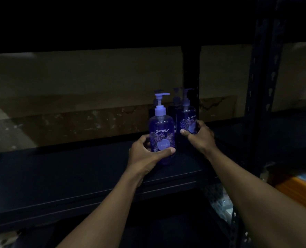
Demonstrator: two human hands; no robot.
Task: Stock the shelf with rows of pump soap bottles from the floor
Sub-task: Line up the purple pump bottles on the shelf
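Two purple pump soap bottles stand upright on the dark shelf board, near its right end. My left hand grips the nearer bottle low on its body, thumb across the label. My right hand grips the second bottle, which stands a little further back and to the right. Behind these two, more bottles show dimly in the shadow; only their pumps can be made out.
A black upright post rises just behind the bottles. A perforated black rack post stands to the right. The shelf board stretches away to the left. Packaged goods lie at the lower right. A pale wall is behind.
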